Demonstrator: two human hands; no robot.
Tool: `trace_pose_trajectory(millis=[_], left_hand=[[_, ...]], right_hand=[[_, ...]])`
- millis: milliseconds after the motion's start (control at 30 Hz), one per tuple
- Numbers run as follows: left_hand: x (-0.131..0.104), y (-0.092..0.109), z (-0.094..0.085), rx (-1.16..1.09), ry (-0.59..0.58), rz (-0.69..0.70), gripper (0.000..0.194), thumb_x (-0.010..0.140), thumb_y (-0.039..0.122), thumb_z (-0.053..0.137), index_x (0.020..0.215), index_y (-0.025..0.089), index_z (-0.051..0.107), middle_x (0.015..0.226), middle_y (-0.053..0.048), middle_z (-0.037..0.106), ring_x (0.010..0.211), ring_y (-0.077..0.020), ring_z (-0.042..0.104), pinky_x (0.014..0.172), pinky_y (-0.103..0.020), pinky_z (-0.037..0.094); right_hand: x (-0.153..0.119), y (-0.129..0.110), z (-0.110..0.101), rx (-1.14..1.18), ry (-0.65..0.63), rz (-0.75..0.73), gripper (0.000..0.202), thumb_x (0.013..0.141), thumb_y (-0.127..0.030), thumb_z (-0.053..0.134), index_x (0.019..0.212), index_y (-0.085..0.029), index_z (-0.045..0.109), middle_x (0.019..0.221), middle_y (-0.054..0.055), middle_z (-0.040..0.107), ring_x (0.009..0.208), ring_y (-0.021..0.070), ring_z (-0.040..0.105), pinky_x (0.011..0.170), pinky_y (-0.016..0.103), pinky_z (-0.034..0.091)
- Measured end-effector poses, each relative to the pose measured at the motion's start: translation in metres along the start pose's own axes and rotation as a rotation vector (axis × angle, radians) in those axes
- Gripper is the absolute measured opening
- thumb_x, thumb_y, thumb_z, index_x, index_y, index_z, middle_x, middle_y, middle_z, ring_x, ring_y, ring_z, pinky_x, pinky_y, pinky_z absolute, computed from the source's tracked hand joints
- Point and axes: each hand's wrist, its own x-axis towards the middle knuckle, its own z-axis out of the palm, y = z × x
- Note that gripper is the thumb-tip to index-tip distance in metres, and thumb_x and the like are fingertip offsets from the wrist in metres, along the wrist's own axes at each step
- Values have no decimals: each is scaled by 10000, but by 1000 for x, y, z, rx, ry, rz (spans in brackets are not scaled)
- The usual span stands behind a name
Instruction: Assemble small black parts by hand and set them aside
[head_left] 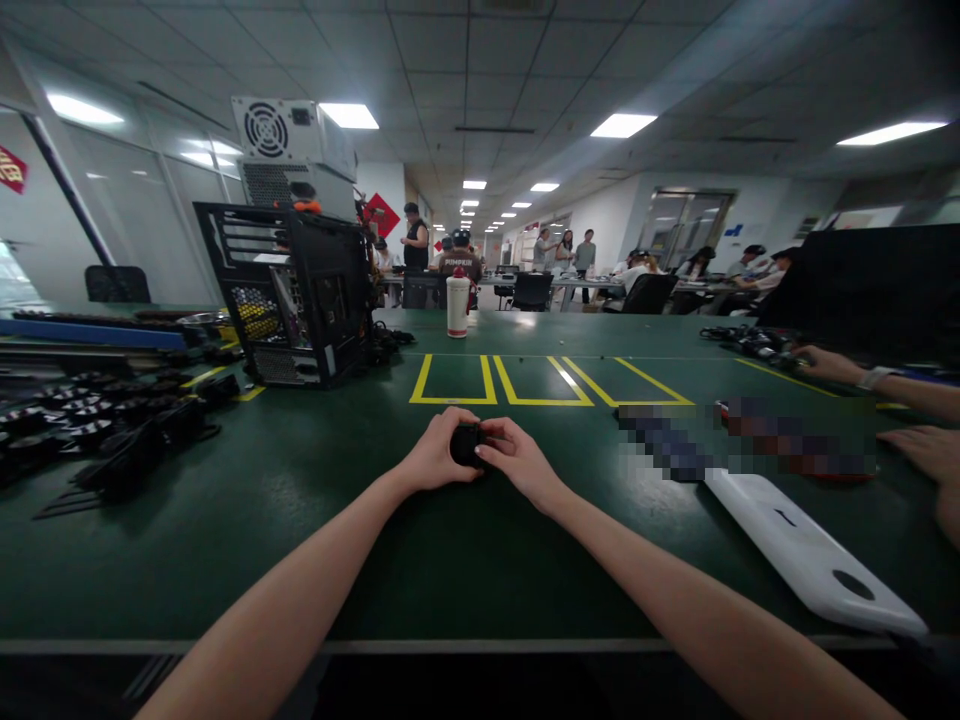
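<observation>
A small black object (466, 446) is held between my two hands above the green table (450, 570), near the middle of the view. My left hand (437, 450) wraps its thumb and fingers around the left side of it. My right hand (517, 458) grips its right side, thumb in front and fingers on top. The object is dark and mostly covered, so its details are hard to make out. Just beyond the hands, yellow tape outlines (454, 401) mark the table.
An open black computer case (300, 290) with power supplies on top stands left, beside black cables (127, 450). A white bottle (457, 308) stands behind. At right lie a white panel (810, 550) and blurred items; another person's hands (832, 365) reach in there.
</observation>
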Motion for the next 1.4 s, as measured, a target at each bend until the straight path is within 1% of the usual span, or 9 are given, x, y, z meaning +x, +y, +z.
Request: trace_pose_trajectory(millis=[167, 300, 400, 600, 700, 833, 967, 1167, 1400], left_hand=[[0, 3, 0, -7, -4, -19, 595, 526, 244, 693, 1051, 231, 413, 1066, -56, 473, 976, -233, 468, 829, -393, 395], [1, 1, 1, -8, -5, -16, 599, 530, 242, 692, 1057, 228, 408, 1072, -55, 464, 989, -231, 458, 843, -388, 390], [2, -1, 2, -5, 11, -3, 616, 522, 238, 697, 1063, 223, 404, 1071, -58, 462, 992, -232, 455, 856, -389, 382], [1, 2, -1, -29, -11, -4, 586, 536, 236, 689, 1051, 224, 411, 1069, -58, 465, 992, -232, 458, 852, -384, 383], [1, 2, -1, -38, -10, -12, 588, 534, 231, 691, 1051, 227, 413, 1063, -56, 466, 986, -234, 459, 843, -387, 386], [0, 1, 0, -48, -2, -23, 610, 530, 240, 697, 1066, 232, 405, 1065, -58, 461, 979, -236, 460, 825, -389, 396], [1, -1, 1, -53, -3, -24, 609, 530, 249, 699, 1066, 230, 410, 1065, -61, 465, 989, -241, 460, 839, -403, 390], [3, -4, 3, -59, 4, -6, 598, 524, 238, 703, 1051, 227, 420, 1061, -61, 477, 984, -238, 475, 846, -407, 389], [3, -8, 8, -63, 14, -21, 610, 513, 228, 702, 1051, 219, 415, 1089, -65, 473, 983, -234, 488, 855, -411, 383]], right_hand=[[-3, -5, 0, 1, -29, 20, 272, 688, -227, 599, 944, -205, 510, 1017, 32, 562, 1010, 179, 530, 907, 377, 393], [-3, -7, 1, 54, -27, 27, 255, 669, -257, 620, 886, -196, 499, 966, 28, 568, 940, 188, 564, 828, 377, 440], [-2, -7, 2, 49, -2, 13, 216, 680, -262, 607, 850, -178, 505, 916, 23, 569, 904, 179, 575, 832, 373, 435], [-2, -9, 1, 27, 7, 56, 279, 694, -213, 588, 958, -178, 505, 1018, 46, 558, 983, 177, 548, 892, 364, 409], [-4, -11, 1, 18, -6, 93, 270, 699, -228, 586, 950, -180, 499, 1022, 50, 563, 988, 189, 549, 875, 377, 421], [-6, -10, 2, 19, -9, 54, 265, 682, -242, 610, 909, -198, 480, 1010, 32, 558, 973, 192, 557, 832, 372, 448], [-5, -8, 1, -16, 1, 9, 180, 725, -267, 563, 872, -190, 492, 962, 30, 556, 949, 178, 560, 837, 363, 445], [1, 2, -2, -56, 10, 2, 309, 719, -253, 567, 1015, -197, 496, 1044, 50, 543, 990, 175, 534, 883, 368, 413], [1, 9, -2, 10, -2, -40, 288, 668, -260, 617, 912, -196, 479, 969, 17, 533, 892, 154, 565, 812, 339, 446]])
